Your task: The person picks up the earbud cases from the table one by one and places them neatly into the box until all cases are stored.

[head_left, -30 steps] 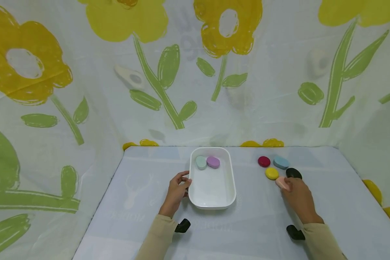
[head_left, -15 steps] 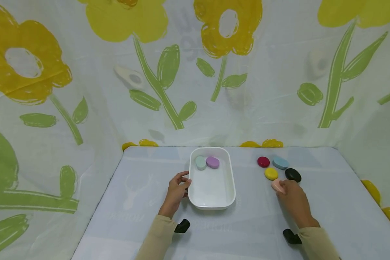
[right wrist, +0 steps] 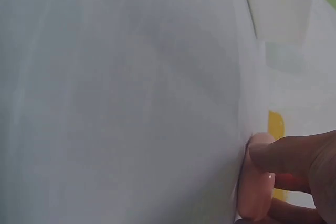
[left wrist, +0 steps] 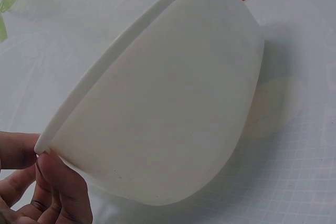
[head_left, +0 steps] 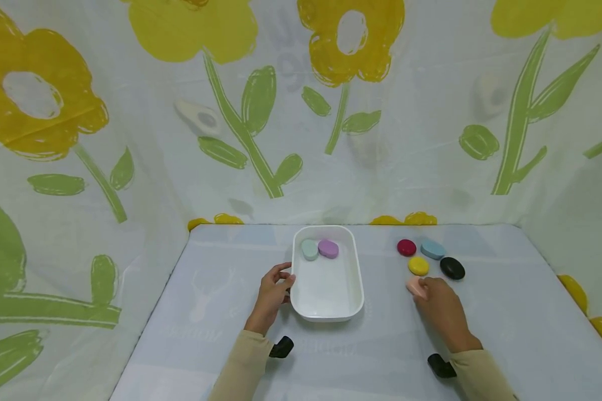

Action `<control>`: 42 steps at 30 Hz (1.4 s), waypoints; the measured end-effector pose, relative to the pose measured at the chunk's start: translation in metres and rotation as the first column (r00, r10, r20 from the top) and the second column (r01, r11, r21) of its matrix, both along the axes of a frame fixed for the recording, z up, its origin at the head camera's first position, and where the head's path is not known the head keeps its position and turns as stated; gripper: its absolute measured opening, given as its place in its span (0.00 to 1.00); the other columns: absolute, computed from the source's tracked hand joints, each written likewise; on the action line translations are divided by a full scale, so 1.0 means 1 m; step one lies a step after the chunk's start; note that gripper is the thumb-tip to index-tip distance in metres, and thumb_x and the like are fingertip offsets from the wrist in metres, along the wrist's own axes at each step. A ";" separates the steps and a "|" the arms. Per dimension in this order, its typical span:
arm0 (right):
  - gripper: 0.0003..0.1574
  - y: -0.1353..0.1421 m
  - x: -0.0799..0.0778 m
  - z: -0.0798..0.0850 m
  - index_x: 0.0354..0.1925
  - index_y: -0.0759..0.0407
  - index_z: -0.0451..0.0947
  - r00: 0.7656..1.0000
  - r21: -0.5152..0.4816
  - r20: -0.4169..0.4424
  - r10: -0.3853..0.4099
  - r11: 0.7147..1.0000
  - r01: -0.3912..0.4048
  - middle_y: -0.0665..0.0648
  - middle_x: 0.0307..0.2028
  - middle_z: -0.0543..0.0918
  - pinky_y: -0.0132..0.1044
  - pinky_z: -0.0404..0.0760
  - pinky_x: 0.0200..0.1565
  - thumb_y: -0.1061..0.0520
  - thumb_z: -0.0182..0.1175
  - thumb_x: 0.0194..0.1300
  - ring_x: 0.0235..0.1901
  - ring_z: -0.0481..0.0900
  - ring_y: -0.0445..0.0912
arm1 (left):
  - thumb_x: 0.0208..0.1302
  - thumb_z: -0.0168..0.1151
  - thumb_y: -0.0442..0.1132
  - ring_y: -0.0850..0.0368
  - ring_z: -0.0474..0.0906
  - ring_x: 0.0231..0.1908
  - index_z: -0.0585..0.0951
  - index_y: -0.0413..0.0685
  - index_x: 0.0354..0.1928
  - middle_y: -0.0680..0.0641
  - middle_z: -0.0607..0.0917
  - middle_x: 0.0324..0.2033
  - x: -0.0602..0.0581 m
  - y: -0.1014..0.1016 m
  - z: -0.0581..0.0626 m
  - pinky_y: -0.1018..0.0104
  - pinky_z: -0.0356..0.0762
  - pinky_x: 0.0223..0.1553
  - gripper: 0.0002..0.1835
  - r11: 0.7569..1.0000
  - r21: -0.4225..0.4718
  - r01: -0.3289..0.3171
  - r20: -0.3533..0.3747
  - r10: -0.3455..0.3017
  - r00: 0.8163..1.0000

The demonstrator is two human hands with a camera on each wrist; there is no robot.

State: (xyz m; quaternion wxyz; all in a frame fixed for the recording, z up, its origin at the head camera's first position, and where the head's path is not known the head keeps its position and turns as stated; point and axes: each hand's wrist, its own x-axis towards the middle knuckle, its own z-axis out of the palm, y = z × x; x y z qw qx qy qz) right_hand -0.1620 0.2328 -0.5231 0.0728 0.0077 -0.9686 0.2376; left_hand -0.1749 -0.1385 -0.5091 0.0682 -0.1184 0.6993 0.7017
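- Head view: the left hand [head_left: 271, 292] stretches forward, thumb and fingers pinching the side of a white tray [head_left: 327, 292] just to its right.
- The right hand [head_left: 443, 306] angles forward and inward, back upward, its fingertips closed on a pink piece [head_left: 415, 288], which juts out from their left side, above or on the tabletop [head_left: 381, 345]; I cannot tell which.
- Just beyond the right hand lie yellow [head_left: 418, 265] and black [head_left: 452, 268] pieces, with red [head_left: 406, 247] and light blue [head_left: 433, 249] ones farther off; mint [head_left: 309, 250] and purple [head_left: 328, 249] pieces sit at the tray's far end.
- Left wrist view: the left hand's digits pinch the tray's rim, its smooth white outer wall curving away from them.
- Right wrist view: one digit presses the pink piece's near face, others curl behind; the piece looks smooth, rounded and faintly glossy.
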 end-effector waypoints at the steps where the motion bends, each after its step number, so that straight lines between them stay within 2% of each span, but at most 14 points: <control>1: 0.24 -0.002 0.000 0.001 0.47 0.76 0.74 1.000 0.000 0.004 0.006 1.000 -0.006 0.70 0.40 0.78 0.55 0.74 0.45 0.63 0.65 0.54 0.40 0.76 0.61 | 0.65 0.58 0.36 0.46 0.75 0.32 0.71 0.48 0.60 0.43 0.73 0.42 0.000 0.000 0.001 0.60 0.77 0.25 0.21 1.000 0.005 0.002 0.002 -0.002 1.000; 6: 0.27 -0.014 -0.002 0.003 0.49 0.73 0.73 0.999 -0.021 0.026 0.023 1.000 -0.022 0.69 0.43 0.78 0.54 0.75 0.46 0.61 0.68 0.53 0.41 0.75 0.58 | 0.65 0.58 0.36 0.42 0.75 0.33 0.71 0.47 0.61 0.42 0.73 0.42 -0.001 -0.001 0.003 0.57 0.78 0.27 0.22 1.000 0.012 0.009 0.007 -0.009 1.000; 13: 0.28 -0.030 -0.009 0.010 0.54 0.67 0.72 0.996 -0.159 0.072 0.043 0.987 -0.031 0.65 0.48 0.77 0.53 0.74 0.47 0.59 0.65 0.56 0.45 0.74 0.56 | 0.65 0.57 0.35 0.46 0.75 0.30 0.73 0.49 0.59 0.42 0.73 0.41 -0.002 0.001 0.001 0.61 0.77 0.24 0.20 1.000 0.007 0.003 -0.017 -0.003 1.000; 16: 0.29 -0.042 -0.014 0.018 0.55 0.65 0.72 0.997 -0.188 0.063 0.048 0.982 -0.035 0.63 0.48 0.78 0.51 0.76 0.46 0.58 0.65 0.56 0.44 0.74 0.54 | 0.65 0.57 0.35 0.46 0.75 0.30 0.73 0.49 0.59 0.42 0.73 0.41 -0.002 0.002 0.002 0.62 0.77 0.23 0.20 1.000 0.005 0.003 -0.021 -0.003 1.000; 21: 0.30 -0.065 -0.024 0.039 0.55 0.62 0.72 0.997 -0.224 -0.003 0.071 0.972 -0.070 0.61 0.47 0.78 0.48 0.79 0.44 0.58 0.69 0.54 0.45 0.74 0.53 | 0.64 0.57 0.35 0.46 0.75 0.30 0.72 0.48 0.59 0.42 0.73 0.41 -0.001 0.002 0.002 0.63 0.76 0.22 0.21 1.000 0.004 -0.004 -0.018 0.004 1.000; 26: 0.32 -0.089 -0.033 0.060 0.56 0.60 0.71 0.993 -0.278 0.013 0.118 0.954 -0.110 0.59 0.48 0.77 0.46 0.78 0.44 0.58 0.69 0.54 0.46 0.74 0.53 | 0.65 0.57 0.35 0.47 0.75 0.30 0.72 0.48 0.60 0.42 0.74 0.41 0.000 0.002 0.001 0.63 0.77 0.23 0.21 1.000 0.006 -0.004 -0.010 0.004 1.000; 30: 0.31 -0.111 -0.040 0.073 0.55 0.58 0.72 0.981 -0.267 0.022 0.191 0.947 -0.178 0.57 0.48 0.77 0.44 0.79 0.44 0.55 0.69 0.54 0.45 0.75 0.51 | 0.65 0.57 0.35 0.48 0.75 0.29 0.72 0.47 0.59 0.42 0.73 0.41 0.001 0.001 0.001 0.63 0.77 0.23 0.20 1.000 0.009 -0.004 -0.013 0.004 1.000; 34: 0.28 -0.134 -0.046 0.082 0.53 0.58 0.75 0.955 -0.217 0.041 0.292 0.936 -0.277 0.55 0.46 0.79 0.42 0.79 0.41 0.54 0.69 0.54 0.41 0.75 0.49 | 0.65 0.57 0.35 0.48 0.75 0.29 0.72 0.48 0.59 0.42 0.73 0.40 0.001 0.001 0.001 0.63 0.77 0.23 0.20 1.000 0.010 -0.007 -0.013 0.007 1.000; 42: 0.22 -0.174 -0.061 0.078 0.46 0.59 0.78 0.910 -0.182 0.118 0.398 0.909 -0.374 0.53 0.38 0.81 0.37 0.78 0.36 0.54 0.69 0.53 0.32 0.75 0.45 | 0.65 0.57 0.35 0.48 0.76 0.25 0.73 0.50 0.58 0.42 0.74 0.40 0.003 0.000 0.002 0.64 0.76 0.22 0.20 1.000 0.015 0.005 -0.024 -0.004 1.000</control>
